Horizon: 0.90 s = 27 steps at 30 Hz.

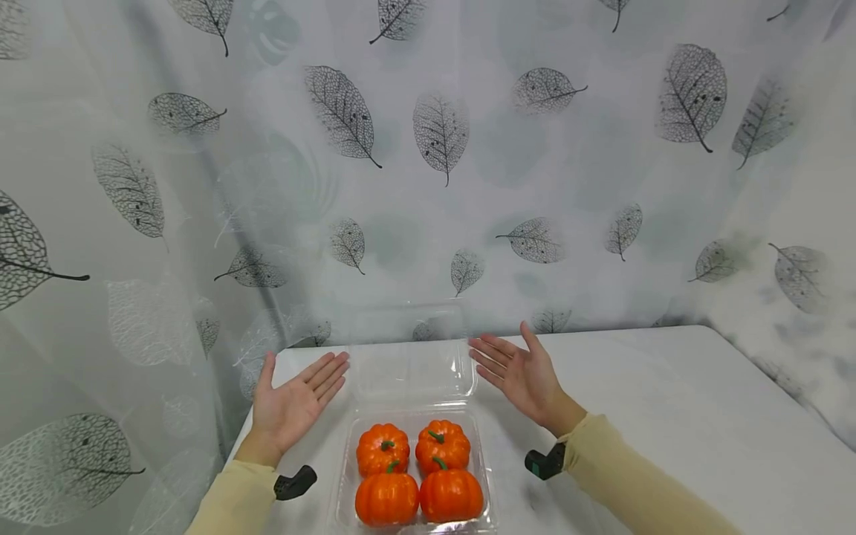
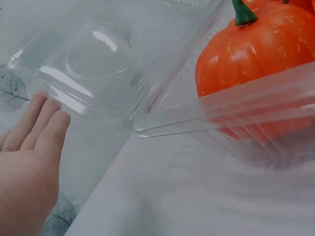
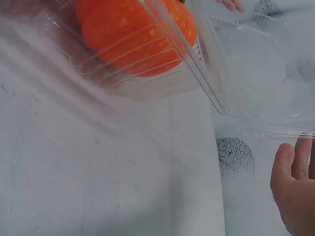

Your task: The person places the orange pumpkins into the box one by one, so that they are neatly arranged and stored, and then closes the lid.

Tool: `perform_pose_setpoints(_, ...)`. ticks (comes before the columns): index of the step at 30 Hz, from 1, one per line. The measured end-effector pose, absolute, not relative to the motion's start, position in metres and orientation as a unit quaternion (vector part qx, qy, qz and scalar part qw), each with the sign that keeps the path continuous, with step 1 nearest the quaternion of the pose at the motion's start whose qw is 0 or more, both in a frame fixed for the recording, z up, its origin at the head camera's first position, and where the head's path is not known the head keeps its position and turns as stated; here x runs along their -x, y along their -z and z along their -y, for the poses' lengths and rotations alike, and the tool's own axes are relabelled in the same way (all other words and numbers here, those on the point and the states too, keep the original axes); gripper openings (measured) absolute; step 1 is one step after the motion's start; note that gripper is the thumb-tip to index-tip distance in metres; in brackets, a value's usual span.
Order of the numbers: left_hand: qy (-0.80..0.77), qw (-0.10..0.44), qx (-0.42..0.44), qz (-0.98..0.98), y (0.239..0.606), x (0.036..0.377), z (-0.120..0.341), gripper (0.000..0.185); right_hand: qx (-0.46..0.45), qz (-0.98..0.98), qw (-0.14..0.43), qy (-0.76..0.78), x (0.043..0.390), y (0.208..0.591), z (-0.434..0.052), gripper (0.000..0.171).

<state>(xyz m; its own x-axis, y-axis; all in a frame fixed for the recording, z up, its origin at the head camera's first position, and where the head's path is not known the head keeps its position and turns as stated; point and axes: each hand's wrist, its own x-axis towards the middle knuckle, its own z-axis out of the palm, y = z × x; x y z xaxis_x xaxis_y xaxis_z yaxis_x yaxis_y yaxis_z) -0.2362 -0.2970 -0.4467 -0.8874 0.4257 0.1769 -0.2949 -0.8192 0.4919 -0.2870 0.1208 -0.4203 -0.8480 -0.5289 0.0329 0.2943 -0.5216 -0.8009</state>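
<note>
A clear plastic clamshell box (image 1: pixel 483 450) stands on the white table with its lid (image 1: pixel 409 373) raised at the back. Several small orange pumpkins (image 1: pixel 451 496) with green stems sit inside in two rows. To the left of the lid is my left hand (image 1: pixel 289 410), palm showing and fingers straight, its fingertips close to the lid's left edge. My right hand (image 1: pixel 524 377) mirrors it on the other side, thumb up, fingertips by the lid's right edge. Neither hand holds anything; whether the fingertips touch the lid I cannot tell.
A pale curtain (image 1: pixel 441 223) printed with dark leaves hangs behind the white table (image 1: pixel 642 416) and down its left side. Dark wrist-worn devices (image 1: pixel 296 483) sit at both cuffs. The table reaches well out to the right.
</note>
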Motion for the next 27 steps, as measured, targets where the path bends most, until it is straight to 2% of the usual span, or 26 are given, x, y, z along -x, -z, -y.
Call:
perform_pose_setpoints(10, -0.888, 0.119, -0.144, -0.42, 0.423, 0.212, 0.29, 0.095, 0.133, -0.532, 0.171, 0.819, 0.272, 0.407, -0.12, 0.075)
perform_pose_setpoints(19, -0.828, 0.06, -0.126, -0.543, 0.41, 0.182, 0.28, 0.088, 0.079, -0.611, 0.119, 0.779, 0.243, 0.4, -0.115, 0.056)
perform_pose_setpoints(27, -0.767, 0.013, 0.018, -0.641, 0.405, 0.16, 0.267, 0.078, 0.087, -0.683, 0.084, 0.721, 0.218, 0.403, -0.114, 0.033)
